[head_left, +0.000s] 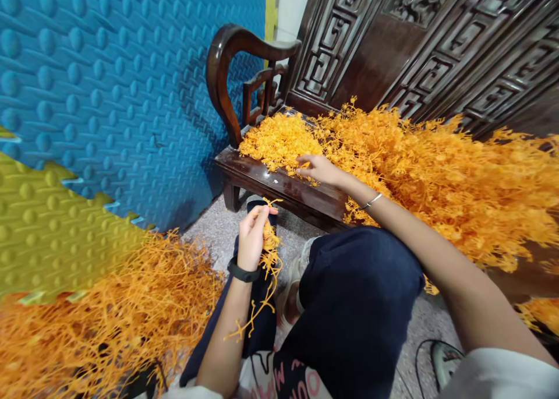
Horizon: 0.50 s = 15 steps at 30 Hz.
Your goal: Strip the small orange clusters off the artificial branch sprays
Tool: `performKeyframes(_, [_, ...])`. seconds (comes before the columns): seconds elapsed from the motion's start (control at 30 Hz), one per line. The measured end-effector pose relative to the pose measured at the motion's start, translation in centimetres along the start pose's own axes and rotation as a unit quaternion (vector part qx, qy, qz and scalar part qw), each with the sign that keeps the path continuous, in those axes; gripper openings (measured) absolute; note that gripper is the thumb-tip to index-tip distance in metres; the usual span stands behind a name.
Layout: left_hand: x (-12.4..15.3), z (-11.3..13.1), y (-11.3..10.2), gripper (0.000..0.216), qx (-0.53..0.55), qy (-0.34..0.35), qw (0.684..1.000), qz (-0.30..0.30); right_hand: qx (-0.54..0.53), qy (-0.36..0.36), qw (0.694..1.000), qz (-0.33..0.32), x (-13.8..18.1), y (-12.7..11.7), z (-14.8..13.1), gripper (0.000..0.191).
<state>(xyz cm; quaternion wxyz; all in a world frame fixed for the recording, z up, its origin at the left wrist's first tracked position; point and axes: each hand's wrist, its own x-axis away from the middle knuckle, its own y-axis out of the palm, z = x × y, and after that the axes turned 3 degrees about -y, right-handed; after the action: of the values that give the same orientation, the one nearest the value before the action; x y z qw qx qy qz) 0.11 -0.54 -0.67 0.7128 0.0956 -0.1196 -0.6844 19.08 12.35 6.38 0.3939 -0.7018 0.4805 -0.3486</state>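
My left hand [253, 236] is closed, thumb and fingertips pinched on an orange branching strand [271, 265]. Short tips of it stick out above the fingers, and the rest dangles below past the wrist, thin and forked. Over the front of the dark wooden bench [301, 192], my right hand [318, 169] reaches to a heap of small orange pieces [279, 140]. Its thumb and fingers are curved and apart, close to the heap's front edge; nothing shows between them. Whether the fingertips touch the pieces I cannot tell.
A large mass of tangled orange strands [471, 183] covers the bench's right part. More bare orange strands [131, 306] lie piled on the left. A blue foam mat [109, 96] stands upright beside the bench's curved armrest [220, 67]. A cable [418, 358] lies at lower right.
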Motion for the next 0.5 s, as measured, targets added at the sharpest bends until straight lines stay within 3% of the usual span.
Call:
performKeyframes(0.1, [-0.2, 0.3, -0.5, 0.026, 0.013, -0.001, 1.000, -0.008, -0.126, -0.072, 0.970, -0.195, 1.3, 0.2, -1.7, 0.037])
performKeyframes(0.2, [-0.4, 0.5, -0.8, 0.024, 0.028, 0.004, 1.000, -0.007, -0.193, -0.109, 0.928, -0.300, 2.5, 0.3, -3.5, 0.044])
performKeyframes(0.37, [-0.2, 0.6, -0.5, 0.039, 0.051, -0.004, 0.998, -0.039, -0.177, -0.163, 0.926, -0.291, 3.8, 0.2, -6.0, 0.036])
performKeyframes(0.5, [0.0, 0.6, -0.2, 0.033, 0.044, 0.005, 0.998, -0.044, -0.024, -0.233, 0.943, -0.235, 4.2, 0.8, -7.2, 0.024])
